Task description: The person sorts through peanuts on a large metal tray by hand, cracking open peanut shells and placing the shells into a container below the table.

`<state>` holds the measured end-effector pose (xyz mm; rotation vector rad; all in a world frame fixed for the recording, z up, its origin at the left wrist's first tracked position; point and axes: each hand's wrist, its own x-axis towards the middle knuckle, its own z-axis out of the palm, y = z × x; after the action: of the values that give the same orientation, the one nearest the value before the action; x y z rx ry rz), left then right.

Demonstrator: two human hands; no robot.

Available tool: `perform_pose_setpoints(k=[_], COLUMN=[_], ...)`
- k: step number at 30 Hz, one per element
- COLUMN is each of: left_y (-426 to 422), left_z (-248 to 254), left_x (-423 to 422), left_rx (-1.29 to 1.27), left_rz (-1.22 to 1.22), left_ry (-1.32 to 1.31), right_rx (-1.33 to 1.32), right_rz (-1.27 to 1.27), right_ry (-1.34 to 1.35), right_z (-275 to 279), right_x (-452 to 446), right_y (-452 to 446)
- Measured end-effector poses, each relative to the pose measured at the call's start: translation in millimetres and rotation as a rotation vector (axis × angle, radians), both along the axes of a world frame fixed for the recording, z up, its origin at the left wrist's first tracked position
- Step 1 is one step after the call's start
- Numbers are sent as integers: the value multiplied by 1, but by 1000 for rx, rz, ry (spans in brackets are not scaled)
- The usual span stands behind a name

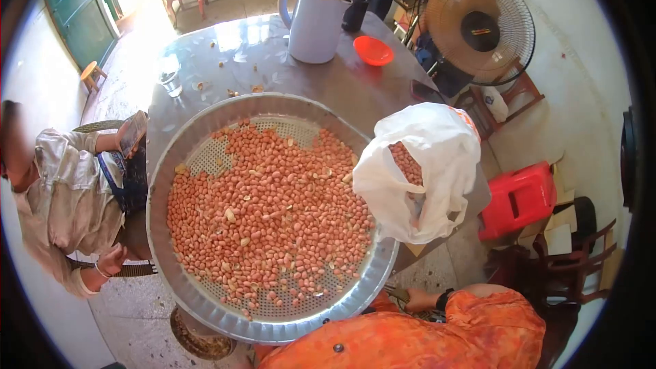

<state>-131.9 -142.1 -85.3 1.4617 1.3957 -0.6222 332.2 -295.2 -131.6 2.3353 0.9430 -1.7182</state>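
Note:
A large round metal sieve point(156, 253) rests on the table and juts over its near edge. Reddish shelled peanuts point(266, 212) cover most of its perforated bottom, with a few pale bits of shell among them. To the right, a white plastic bag point(437, 164) stands against the rim, and peanuts show through its opening. My right hand point(418, 300) is low beside my orange shirt, below the bag, with a dark band on the wrist. Its fingers are mostly hidden, so I cannot make out a grip. My left hand does not show.
A pitcher point(316, 24), a dark cup point(354, 13), an orange bowl point(373, 50) and a glass point(171, 84) stand on the table point(239, 48). Another person point(75, 184) sits at left with a phone point(133, 133). A fan point(476, 26) and red stool point(518, 199) are right.

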Motion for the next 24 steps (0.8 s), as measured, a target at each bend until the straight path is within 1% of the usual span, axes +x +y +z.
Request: perform_pose_setpoints(k=[1, 3, 4, 6, 7, 9, 10, 11, 12, 13, 14, 15, 16, 17, 18, 19, 21, 22, 24], left_y=[-1, -13, -17, -29, -37, -54, -60, -63, -54, -56, -63, -66, -63, -69, -76, -83, -99, -103, -107], left_z=[-4, -18, -26, -45, -55, -72, -80, -69, -48, -49, -64, -68, -64, -67, -71, -71, -79, -70, -47], left_x=[-2, -12, -17, -30, -36, -49, -57, -53, -40, -42, -54, -58, -58, -66, -77, -88, -104, -106, -103], left_rx=[14, 42, 56, 75, 78, 89, 91, 111, 6, 57, 77, 159, 87, 61, 58, 59, 73, 71, 94], left_rz=[-5, -20, -18, -29, -35, -52, -69, -13, 12, -20, 44, 37, 30, 113, 185, 231, 212, 247, 107], left_ry=[-4, 9, 12, 33, 37, 50, 72, -10, 151, 174, 118, 47, 57, -74, -213, -210, -584, -588, -544], right_rx=[22, -70, -47, -100, -98, 5, -30, -13, 4, 70, 124, 90, 126, 164, 177, 162, 128, 113, 80], right_rz=[-1, 38, 36, 44, 62, -38, 41, 56, 75, -1, -86, 8, 73, 128, 150, 152, 138, 133, 120], right_ry=[-13, -25, -33, -21, -23, -10, 21, -16, -52, 11, 71, 104, 13, -81, -110, -117, -131, -140, -165], right_z=[-5, -20, -27, -36, -38, -33, -23, -8, 0, -5, -11, -16, -20, -22, -21, -18, -14, -13, -9], right_x=[2, 5, 10, 12, 13, 8, 5, 0, -8, -10, -7, -5, -2, -1, -3, -5, -9, -10, -14], right_y=[-3, -11, -13, -24, -26, -27, -25, -14, -4, -5, -12, -16, -19, -17, -11, -6, 1, 5, 16])
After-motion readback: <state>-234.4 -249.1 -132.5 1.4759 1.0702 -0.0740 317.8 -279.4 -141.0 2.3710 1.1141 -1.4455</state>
